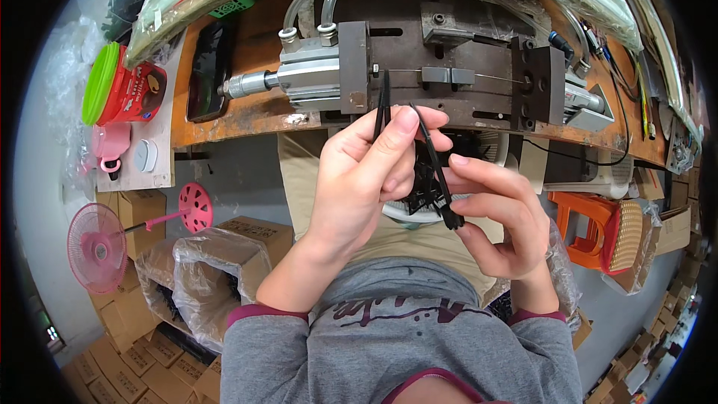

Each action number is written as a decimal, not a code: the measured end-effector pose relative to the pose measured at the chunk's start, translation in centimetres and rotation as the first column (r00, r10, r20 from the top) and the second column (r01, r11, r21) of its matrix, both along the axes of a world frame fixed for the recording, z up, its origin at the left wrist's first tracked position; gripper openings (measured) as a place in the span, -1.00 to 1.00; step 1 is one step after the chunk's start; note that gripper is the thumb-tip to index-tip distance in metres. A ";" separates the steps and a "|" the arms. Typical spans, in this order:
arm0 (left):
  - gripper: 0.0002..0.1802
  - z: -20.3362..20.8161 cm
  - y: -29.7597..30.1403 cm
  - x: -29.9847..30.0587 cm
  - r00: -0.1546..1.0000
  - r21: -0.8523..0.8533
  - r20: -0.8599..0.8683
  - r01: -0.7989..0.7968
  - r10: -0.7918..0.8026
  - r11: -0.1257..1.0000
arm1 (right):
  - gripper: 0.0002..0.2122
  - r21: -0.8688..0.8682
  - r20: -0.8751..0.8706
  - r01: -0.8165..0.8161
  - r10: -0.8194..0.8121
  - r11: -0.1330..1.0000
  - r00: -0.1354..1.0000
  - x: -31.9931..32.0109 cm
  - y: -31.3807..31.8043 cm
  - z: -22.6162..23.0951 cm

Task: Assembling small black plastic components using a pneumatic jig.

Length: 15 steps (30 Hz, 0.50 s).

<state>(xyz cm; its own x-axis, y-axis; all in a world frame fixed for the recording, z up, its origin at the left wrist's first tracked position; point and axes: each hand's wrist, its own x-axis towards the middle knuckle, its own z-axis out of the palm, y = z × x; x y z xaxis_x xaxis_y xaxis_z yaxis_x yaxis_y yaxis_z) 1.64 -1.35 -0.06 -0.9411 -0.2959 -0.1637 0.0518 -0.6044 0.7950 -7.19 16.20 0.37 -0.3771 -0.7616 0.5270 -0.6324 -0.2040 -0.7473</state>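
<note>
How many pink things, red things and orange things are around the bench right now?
Pink: 3, the fan, the cup, the disc on a rod
Red: 1, the tub
Orange: 1, the stool
Total: 5

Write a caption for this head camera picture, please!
Two hands, left hand and right hand, hold black cable ties before a metal clamping machine.

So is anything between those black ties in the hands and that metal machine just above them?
Nothing visible: the black cable ties pinched by the left hand and right hand reach up to the metal fixture with open air between.
</note>
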 end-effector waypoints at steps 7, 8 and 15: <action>-0.70 1.0 0.1 0.2 0.996 -0.105 0.078 -0.042 0.050 0.994 | -0.62 0.027 -0.030 -0.048 0.049 0.998 0.998 0.5 0.6 0.0; -0.71 1.1 0.2 0.3 0.995 -0.130 0.081 -0.039 0.050 0.991 | -0.62 0.035 -0.044 -0.049 0.051 0.998 0.998 0.6 0.6 0.0; -0.75 1.6 0.7 0.5 0.993 -0.196 0.085 -0.068 0.086 0.978 | -0.60 -0.008 -0.171 0.000 -0.001 1.000 0.985 1.2 0.5 -0.3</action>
